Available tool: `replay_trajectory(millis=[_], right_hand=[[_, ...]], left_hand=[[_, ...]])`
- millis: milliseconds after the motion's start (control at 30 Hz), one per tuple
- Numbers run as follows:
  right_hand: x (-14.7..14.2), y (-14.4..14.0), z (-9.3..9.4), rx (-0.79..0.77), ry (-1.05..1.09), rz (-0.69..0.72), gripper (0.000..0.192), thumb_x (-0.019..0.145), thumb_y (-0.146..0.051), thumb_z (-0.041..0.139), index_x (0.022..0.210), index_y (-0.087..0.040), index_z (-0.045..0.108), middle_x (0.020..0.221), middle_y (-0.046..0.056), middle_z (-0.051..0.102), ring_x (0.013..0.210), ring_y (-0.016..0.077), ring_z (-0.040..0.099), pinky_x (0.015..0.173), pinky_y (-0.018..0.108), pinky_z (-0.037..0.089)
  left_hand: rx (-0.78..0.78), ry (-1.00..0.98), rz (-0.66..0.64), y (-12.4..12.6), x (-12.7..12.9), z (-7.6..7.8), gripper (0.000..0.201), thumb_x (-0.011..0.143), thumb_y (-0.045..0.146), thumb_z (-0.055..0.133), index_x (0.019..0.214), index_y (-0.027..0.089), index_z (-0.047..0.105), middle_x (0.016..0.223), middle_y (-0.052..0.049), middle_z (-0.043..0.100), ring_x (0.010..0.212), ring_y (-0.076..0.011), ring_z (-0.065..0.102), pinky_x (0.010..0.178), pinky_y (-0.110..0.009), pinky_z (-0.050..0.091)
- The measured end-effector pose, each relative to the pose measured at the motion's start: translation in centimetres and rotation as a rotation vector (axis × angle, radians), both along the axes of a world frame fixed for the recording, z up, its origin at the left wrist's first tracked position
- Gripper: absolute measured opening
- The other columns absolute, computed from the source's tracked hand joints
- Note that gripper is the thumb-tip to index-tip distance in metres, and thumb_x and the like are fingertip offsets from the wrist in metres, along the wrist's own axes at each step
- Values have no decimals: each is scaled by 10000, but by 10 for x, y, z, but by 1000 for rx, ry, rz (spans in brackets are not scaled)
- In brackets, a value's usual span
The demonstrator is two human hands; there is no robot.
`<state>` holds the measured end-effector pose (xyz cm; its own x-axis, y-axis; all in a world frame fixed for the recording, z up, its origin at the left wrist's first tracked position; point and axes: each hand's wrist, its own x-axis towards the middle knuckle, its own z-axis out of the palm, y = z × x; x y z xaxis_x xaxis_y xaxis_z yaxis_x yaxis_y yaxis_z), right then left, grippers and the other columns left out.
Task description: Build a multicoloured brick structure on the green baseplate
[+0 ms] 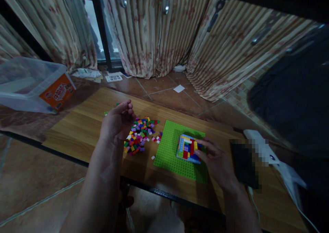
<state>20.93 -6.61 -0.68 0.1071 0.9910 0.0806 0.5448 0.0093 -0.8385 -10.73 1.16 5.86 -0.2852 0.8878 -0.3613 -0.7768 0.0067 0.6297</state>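
There on the green baseplate sat the brick build, the right hand gripping its edge, while left of the baseplate the left hand hovered by loose bricks, its grip impossible to tell!

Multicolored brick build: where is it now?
In the head view, the brick build sits right of centre on the green baseplate, the right hand at its right edge, the loose brick pile farther left.

Right fingers against a brick structure on a green baseplate, left fingers near loose bricks.
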Motion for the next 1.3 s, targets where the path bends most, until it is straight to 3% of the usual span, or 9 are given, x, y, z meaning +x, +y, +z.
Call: replay_trajectory(millis=[267, 467, 700, 1300], right_hand=[[2, -2, 0, 36, -157, -18, 306, 786, -417, 671, 1034, -247, 725, 1304, 92, 548, 1210, 274, 536, 1058, 528, 388], [-3, -5, 3, 195, -406, 90, 279, 886, -384, 557, 1104, -228, 636, 1333, 116, 512, 1267, 285, 468, 1065, 528, 388], [-5, -3, -1, 246, -558, 147, 265, 917, -314, 464, 1132, -208, 576, 1311, 148, 504, 1234, 316, 475, 1041, 563, 408], [-9, -3, 4, 136, -359, 136, 297, 913, -368, 479, 1145, -224, 597, 1342, 129, 515, 1243, 271, 521, 1061, 512, 415]], left_hand=[[18, 6, -10, 0, -2, -1, 159, 858, 37, 501, 805, 108, 633, 601, 15, 601, 446, -48, 536, 492, -154, 478], [14, 12, -25, 1, -1, -2, 156, 864, 39, 492, 824, 103, 629, 603, 25, 593, 448, -48, 541, 485, -154, 475], [3, 12, -26, 0, 0, -1, 159, 867, 40, 487, 825, 106, 625, 592, 26, 594, 456, -47, 548, 477, -146, 466], [1, 15, -32, 0, 5, 1, 125, 848, 49, 512, 842, 112, 620, 576, 30, 571, 469, -51, 546, 473, -138, 454]])
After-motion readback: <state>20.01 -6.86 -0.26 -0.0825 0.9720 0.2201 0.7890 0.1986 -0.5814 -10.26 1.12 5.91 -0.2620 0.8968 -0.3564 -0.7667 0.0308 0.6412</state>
